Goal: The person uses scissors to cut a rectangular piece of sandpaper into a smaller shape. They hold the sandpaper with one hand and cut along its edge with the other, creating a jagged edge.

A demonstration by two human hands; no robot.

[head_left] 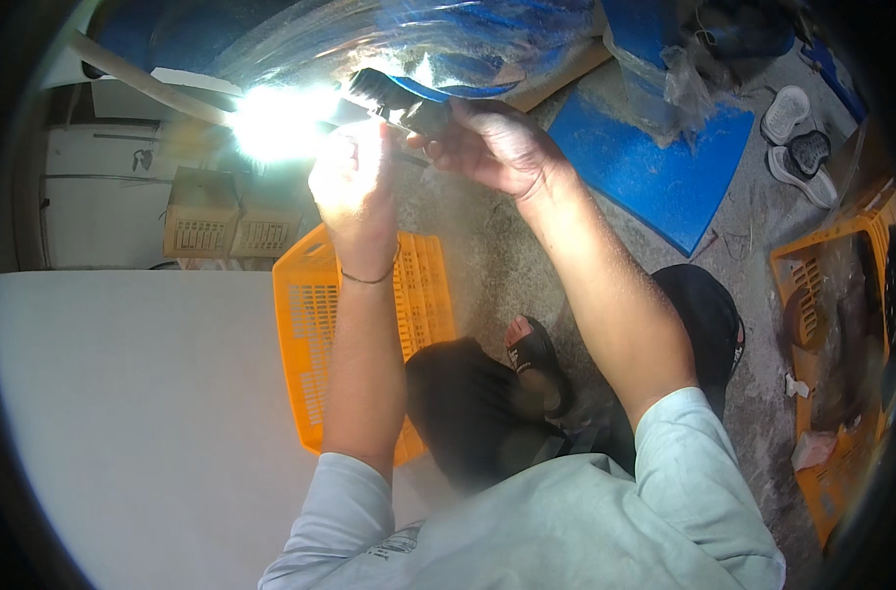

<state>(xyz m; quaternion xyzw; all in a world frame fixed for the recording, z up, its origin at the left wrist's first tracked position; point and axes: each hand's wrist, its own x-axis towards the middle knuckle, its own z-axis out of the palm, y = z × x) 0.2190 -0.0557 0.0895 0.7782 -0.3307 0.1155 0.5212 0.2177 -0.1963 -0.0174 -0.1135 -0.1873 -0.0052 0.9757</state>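
Both my arms reach up and away from me. My right hand grips a brush with dark bristles and a blue handle, held near the top middle. My left hand is raised beside it, closed on a small object that a very bright glare washes out; I cannot tell what it is. The brush head sits just above my left hand. A thin band circles my left wrist.
An orange slatted crate lies on the concrete floor below my left arm. A large white panel fills the lower left. Blue boards, clear plastic sheet, sandals and another orange crate lie to the right. My sandalled foot shows.
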